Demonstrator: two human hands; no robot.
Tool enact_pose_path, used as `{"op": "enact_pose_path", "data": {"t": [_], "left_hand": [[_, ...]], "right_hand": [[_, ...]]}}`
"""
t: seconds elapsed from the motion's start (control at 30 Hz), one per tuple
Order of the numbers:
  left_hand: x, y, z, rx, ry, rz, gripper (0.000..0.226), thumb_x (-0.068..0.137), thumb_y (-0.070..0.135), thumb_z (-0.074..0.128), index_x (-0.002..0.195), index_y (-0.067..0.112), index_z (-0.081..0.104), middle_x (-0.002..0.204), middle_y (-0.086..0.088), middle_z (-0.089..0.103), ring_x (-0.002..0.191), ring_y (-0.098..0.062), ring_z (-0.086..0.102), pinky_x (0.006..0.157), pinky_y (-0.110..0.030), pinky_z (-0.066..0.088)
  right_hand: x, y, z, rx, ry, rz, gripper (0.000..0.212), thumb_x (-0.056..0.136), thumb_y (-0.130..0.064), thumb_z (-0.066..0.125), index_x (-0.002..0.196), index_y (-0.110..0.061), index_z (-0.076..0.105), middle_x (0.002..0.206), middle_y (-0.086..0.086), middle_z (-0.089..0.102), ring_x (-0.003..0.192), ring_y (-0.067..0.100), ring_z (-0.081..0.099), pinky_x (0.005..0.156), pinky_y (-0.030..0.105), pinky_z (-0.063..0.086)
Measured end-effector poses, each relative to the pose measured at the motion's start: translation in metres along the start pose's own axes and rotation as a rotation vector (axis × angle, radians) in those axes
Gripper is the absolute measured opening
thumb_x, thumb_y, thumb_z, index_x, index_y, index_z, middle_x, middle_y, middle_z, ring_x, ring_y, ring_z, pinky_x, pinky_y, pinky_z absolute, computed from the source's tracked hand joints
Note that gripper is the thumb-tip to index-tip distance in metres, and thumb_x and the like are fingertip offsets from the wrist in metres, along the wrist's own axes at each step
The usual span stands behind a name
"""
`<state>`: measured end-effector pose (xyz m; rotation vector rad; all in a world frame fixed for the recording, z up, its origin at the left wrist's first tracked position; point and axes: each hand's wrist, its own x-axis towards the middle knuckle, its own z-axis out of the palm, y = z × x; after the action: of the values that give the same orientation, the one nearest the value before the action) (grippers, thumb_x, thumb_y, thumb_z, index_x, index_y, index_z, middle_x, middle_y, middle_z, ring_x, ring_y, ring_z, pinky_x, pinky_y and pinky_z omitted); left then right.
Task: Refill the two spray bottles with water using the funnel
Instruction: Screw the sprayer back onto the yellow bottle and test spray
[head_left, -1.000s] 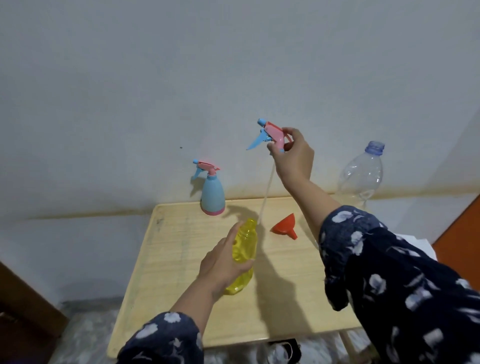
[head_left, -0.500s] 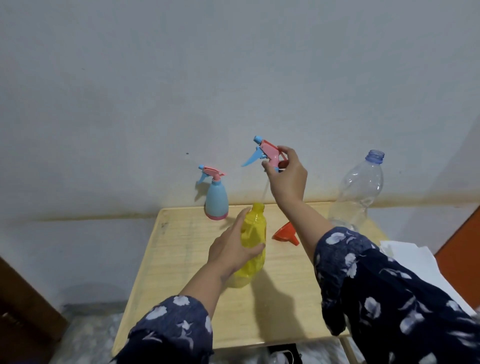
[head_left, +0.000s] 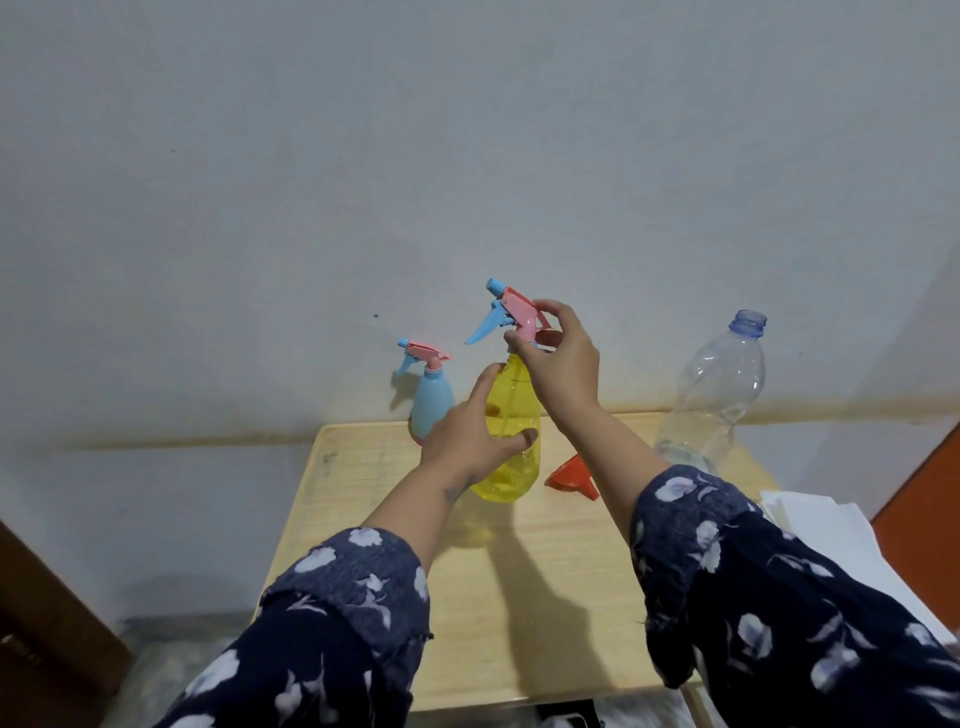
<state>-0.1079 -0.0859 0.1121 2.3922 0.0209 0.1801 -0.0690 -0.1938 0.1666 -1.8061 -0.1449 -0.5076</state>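
On the desk (head_left: 519, 597) stand two spray bottles: a yellow bottle (head_left: 511, 431) at centre, wrapped by the left hand (head_left: 467, 434), and a blue bottle (head_left: 431, 397) at ten o'clock. The right hand (head_left: 563, 364) pinches the yellow bottle's spray head (head_left: 511, 312). One red funnel (head_left: 571, 475) lies at three o'clock, one clear bottle (head_left: 717, 395) at two.

Left hand (head_left: 470, 439) grips yellow spray bottle (head_left: 511, 441) upright on wooden bench (head_left: 545, 571). Right hand (head_left: 563, 364) pinches pink-and-blue trigger head (head_left: 511, 312) at the bottle's neck. Blue spray bottle (head_left: 431, 397) stands behind, near the wall. Orange funnel (head_left: 571, 475) lies on its side just right of yellow bottle. Clear plastic bottle (head_left: 711, 400), uncapped, far right.
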Motion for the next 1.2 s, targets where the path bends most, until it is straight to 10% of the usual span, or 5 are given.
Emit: {"op": "enact_pose_path", "data": {"t": [0.43, 0.8, 1.03, 1.2], "left_hand": [[0.003, -0.005, -0.012, -0.164, -0.016, -0.006, 0.088, 0.079, 0.052, 0.071, 0.147, 0.05, 0.015, 0.131, 0.004, 0.054, 0.117, -0.02, 0.054, 0.092, -0.038, 0.05], [-0.003, -0.007, -0.012, -0.129, -0.011, -0.01, 0.086, 0.08, 0.051, 0.071, 0.146, 0.05, 0.016, 0.129, 0.005, 0.055, 0.106, -0.018, 0.054, 0.082, -0.033, 0.049], [-0.011, -0.007, -0.007, -0.072, 0.021, -0.026, 0.088, 0.075, 0.058, 0.07, 0.142, 0.056, 0.013, 0.127, 0.01, 0.058, 0.107, -0.018, 0.058, 0.079, -0.033, 0.051], [-0.017, -0.01, -0.001, -0.054, 0.026, -0.072, 0.086, 0.076, 0.058, 0.069, 0.142, 0.056, 0.013, 0.127, 0.008, 0.056, 0.109, -0.021, 0.058, 0.082, -0.037, 0.053]], "right_hand": [[0.022, -0.012, -0.024, 0.088, -0.502, 0.087, 0.066, 0.085, 0.005, 0.063, 0.135, -0.034, 0.045, 0.102, 0.014, 0.055, 0.088, 0.022, 0.057, 0.085, 0.035, 0.053], [0.022, -0.02, -0.023, 0.02, -0.565, 0.011, 0.063, 0.088, 0.003, 0.06, 0.138, -0.032, 0.046, 0.122, 0.006, 0.057, 0.102, 0.022, 0.06, 0.092, 0.036, 0.053], [0.014, -0.006, -0.021, 0.002, -0.4, -0.021, 0.054, 0.075, -0.019, 0.08, 0.118, -0.029, 0.048, 0.086, 0.003, 0.056, 0.074, 0.017, 0.051, 0.071, 0.033, 0.05], [0.008, -0.005, -0.018, 0.008, -0.511, 0.039, 0.05, 0.091, -0.013, 0.061, 0.134, -0.033, 0.045, 0.101, 0.009, 0.067, 0.095, 0.019, 0.065, 0.088, 0.033, 0.052]]}}
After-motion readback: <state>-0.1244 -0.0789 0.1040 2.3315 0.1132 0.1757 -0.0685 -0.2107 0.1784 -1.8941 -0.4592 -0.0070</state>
